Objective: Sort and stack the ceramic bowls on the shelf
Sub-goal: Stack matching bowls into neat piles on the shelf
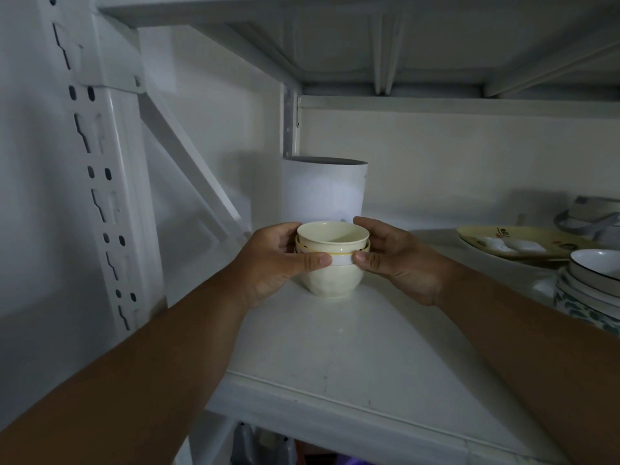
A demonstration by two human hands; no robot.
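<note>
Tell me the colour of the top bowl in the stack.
Cream, plain inside; the top bowl shows best in the head view.

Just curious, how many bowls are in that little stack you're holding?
3 show: a cream top bowl, a yellow-rimmed middle bowl, and a cream bottom bowl on the shelf. Fingers may hide another.

A stack of bowls [330,260] stands on the shelf [335,357] toward its left end, between the left hand [278,263] and right hand [396,260], with a cylinder [323,193] behind it in the back left corner and plates [516,245] and stacked dishes [590,290] at the right end.
</note>
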